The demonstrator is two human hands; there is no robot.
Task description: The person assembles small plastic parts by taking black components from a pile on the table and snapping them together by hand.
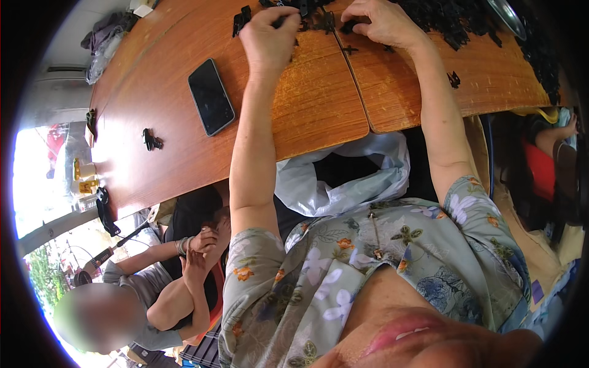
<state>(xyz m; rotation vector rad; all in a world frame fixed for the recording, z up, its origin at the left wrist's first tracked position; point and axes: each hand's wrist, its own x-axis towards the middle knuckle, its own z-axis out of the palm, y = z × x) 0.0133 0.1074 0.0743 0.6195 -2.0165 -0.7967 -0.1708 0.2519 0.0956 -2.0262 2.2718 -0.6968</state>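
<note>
**Both hands at work among small black plastic-looking pieces [451,24]**

In the head view, the step in hand seems to be picking through or handling these pieces. They lie around both hands on a glossy brown wooden table [319,104], with a tangled heap at upper right. The bare left hand [270,38] is curled, thumb close to its fingers, over dark bits; the bare right hand [385,24] has thumb and fingertips close about a dark piece. I cannot tell whether either is clamped on anything. The next move would likely call for a fine fingertip pinch, parting one piece from its neighbours.

The upper edge cuts off part of the heap, and the left fingers hide what lies beneath them. A curved silver metal rim [509,18] is cut off too, its kind unclear.
</note>
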